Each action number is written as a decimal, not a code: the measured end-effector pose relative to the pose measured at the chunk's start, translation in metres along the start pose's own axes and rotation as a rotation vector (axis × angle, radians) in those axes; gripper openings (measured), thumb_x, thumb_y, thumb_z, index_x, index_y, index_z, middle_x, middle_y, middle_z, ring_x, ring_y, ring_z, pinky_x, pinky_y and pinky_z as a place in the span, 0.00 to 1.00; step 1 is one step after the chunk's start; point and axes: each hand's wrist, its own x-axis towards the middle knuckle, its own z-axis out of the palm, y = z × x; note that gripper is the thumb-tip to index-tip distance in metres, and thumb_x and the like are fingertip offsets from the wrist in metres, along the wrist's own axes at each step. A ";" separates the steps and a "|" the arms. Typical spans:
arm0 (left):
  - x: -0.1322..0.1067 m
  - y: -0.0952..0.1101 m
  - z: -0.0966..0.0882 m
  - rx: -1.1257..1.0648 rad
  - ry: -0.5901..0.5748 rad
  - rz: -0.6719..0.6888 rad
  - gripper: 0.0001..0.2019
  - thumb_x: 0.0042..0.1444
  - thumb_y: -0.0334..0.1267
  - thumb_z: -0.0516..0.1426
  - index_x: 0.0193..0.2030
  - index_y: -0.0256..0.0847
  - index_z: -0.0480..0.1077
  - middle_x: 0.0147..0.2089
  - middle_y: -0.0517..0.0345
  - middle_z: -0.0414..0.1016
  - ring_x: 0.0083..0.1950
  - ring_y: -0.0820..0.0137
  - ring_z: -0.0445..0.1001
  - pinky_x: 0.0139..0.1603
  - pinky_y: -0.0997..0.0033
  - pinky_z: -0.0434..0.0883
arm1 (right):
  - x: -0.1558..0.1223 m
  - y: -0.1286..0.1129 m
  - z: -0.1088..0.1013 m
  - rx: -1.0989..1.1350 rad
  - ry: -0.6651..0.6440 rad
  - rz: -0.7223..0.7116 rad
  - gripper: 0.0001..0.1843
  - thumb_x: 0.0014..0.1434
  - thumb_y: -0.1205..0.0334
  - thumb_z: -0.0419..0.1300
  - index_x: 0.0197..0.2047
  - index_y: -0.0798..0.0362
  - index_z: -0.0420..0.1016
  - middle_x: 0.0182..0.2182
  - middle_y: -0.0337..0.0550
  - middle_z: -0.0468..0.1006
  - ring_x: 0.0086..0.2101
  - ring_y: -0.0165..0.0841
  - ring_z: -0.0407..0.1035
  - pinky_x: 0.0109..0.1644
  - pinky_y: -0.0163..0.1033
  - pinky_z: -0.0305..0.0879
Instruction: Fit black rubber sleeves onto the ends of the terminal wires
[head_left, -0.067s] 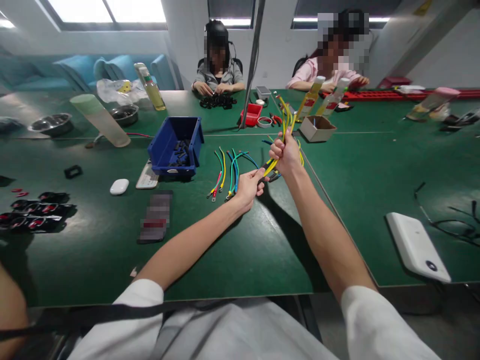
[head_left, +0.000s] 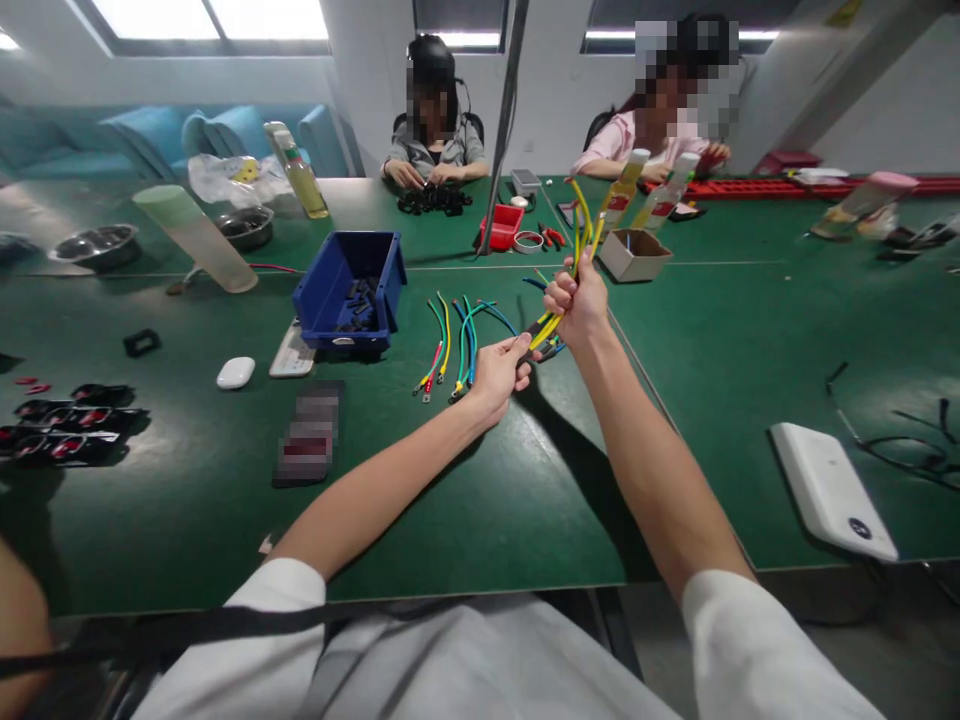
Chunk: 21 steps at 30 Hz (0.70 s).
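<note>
A bundle of yellow wires (head_left: 584, 225) runs through both hands above the green table. My left hand (head_left: 501, 375) is closed around its lower end, where dark sleeves show at the fingers. Higher up, my right hand (head_left: 582, 300) grips the same bundle in a fist, and the free ends fan upward past it. Left of the bundle lie short green, blue and yellow wires (head_left: 466, 335) with metal lugs on their ends. Some blue and dark wire ends (head_left: 551, 348) show beneath my right hand, partly hidden.
A blue bin (head_left: 349, 290) of black sleeves stands left of the wires. A small carton (head_left: 635, 258) and bottles stand behind my right hand. A metal pole (head_left: 502, 130) rises mid-table. A white power bank (head_left: 832, 490) and glasses (head_left: 911, 450) lie at right. Two people sit opposite.
My right hand has shifted slightly to the right, and the upper wire ends have swung right with it. My left hand stays nearly in place.
</note>
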 end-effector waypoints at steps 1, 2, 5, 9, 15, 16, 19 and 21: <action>-0.003 0.001 0.002 -0.001 0.005 0.008 0.11 0.60 0.40 0.59 0.33 0.32 0.70 0.28 0.58 0.72 0.18 0.84 0.57 0.15 0.82 0.53 | -0.002 -0.005 0.002 -0.012 0.009 -0.016 0.23 0.61 0.38 0.54 0.30 0.48 0.57 0.13 0.24 0.45 0.11 0.21 0.41 0.11 0.27 0.41; -0.005 0.002 0.004 0.001 0.011 0.019 0.11 0.60 0.40 0.59 0.33 0.32 0.70 0.28 0.57 0.72 0.18 0.84 0.58 0.15 0.82 0.54 | -0.005 -0.009 0.004 -0.027 0.014 -0.032 0.23 0.61 0.37 0.54 0.30 0.48 0.57 0.13 0.24 0.45 0.11 0.21 0.41 0.11 0.27 0.41; -0.009 0.004 0.005 -0.020 0.024 0.055 0.10 0.59 0.38 0.60 0.33 0.31 0.73 0.29 0.56 0.74 0.21 0.82 0.65 0.20 0.80 0.64 | -0.012 -0.019 0.008 -0.054 0.014 -0.110 0.25 0.60 0.35 0.53 0.29 0.48 0.55 0.13 0.24 0.45 0.11 0.21 0.41 0.11 0.27 0.40; -0.011 0.005 -0.002 -0.054 0.058 0.048 0.07 0.52 0.33 0.65 0.36 0.32 0.76 0.31 0.57 0.76 0.27 0.78 0.74 0.31 0.77 0.72 | -0.017 -0.028 0.005 -0.072 0.024 -0.261 0.28 0.56 0.34 0.57 0.26 0.48 0.52 0.14 0.25 0.44 0.11 0.21 0.41 0.11 0.28 0.38; -0.022 0.021 -0.020 0.181 0.008 0.030 0.10 0.51 0.32 0.65 0.41 0.32 0.77 0.35 0.51 0.79 0.28 0.74 0.77 0.31 0.73 0.74 | -0.008 -0.032 -0.008 -0.103 0.075 -0.318 0.29 0.56 0.35 0.57 0.25 0.48 0.49 0.14 0.25 0.42 0.11 0.21 0.40 0.11 0.29 0.38; -0.025 0.025 -0.025 0.232 0.018 0.041 0.10 0.51 0.32 0.65 0.41 0.32 0.77 0.35 0.51 0.79 0.28 0.74 0.77 0.30 0.73 0.74 | -0.006 -0.033 -0.011 -0.105 0.092 -0.320 0.29 0.56 0.35 0.57 0.25 0.48 0.49 0.14 0.25 0.42 0.11 0.21 0.40 0.11 0.29 0.38; -0.031 0.046 -0.051 0.403 0.076 0.069 0.10 0.52 0.33 0.64 0.40 0.30 0.76 0.34 0.50 0.79 0.26 0.74 0.75 0.28 0.73 0.72 | -0.002 -0.039 -0.018 -0.061 0.147 -0.328 0.30 0.58 0.35 0.55 0.25 0.49 0.47 0.15 0.25 0.42 0.12 0.21 0.39 0.12 0.28 0.38; -0.028 0.071 -0.080 0.572 0.127 0.145 0.11 0.54 0.36 0.63 0.42 0.30 0.75 0.34 0.51 0.79 0.27 0.74 0.74 0.30 0.71 0.73 | 0.001 -0.042 -0.023 -0.004 0.156 -0.319 0.30 0.59 0.36 0.55 0.24 0.49 0.46 0.15 0.25 0.41 0.12 0.20 0.38 0.12 0.28 0.37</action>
